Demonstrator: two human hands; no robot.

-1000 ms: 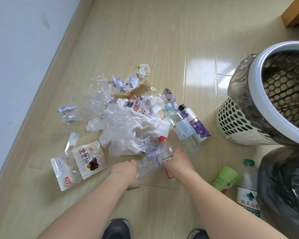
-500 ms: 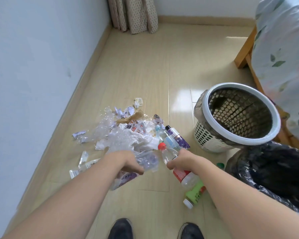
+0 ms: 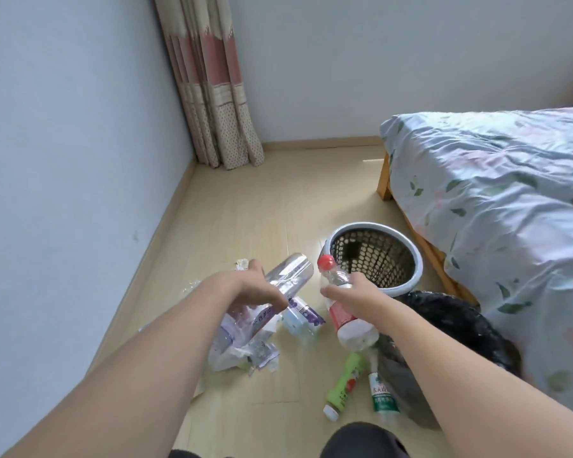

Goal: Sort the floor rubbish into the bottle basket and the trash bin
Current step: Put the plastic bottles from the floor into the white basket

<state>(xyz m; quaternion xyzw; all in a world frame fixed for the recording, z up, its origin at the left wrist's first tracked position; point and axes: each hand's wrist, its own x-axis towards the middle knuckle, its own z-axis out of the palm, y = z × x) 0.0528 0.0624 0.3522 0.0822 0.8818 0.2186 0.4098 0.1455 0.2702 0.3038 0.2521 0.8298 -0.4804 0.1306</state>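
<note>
Green-label bottle (image 3: pixel 382 393): "农夫山" legible; other labels too blurred.

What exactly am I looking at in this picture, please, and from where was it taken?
There is no machine here: a person wears a wide-angle camera on the head, which looks forward and down at their own two bare arms. The left hand grips a clear crushed plastic bottle with a purple label. The right hand grips a clear plastic bottle with a red cap and red label. Just beyond the hands stands a white perforated plastic basket, and beside it a bin lined with a black plastic bag. On the pale wooden floor lie a green plastic bottle, a clear bottle with a green-and-white label and crumpled clear wrappers. A bed with a leaf-print cover stands on the right.
</note>
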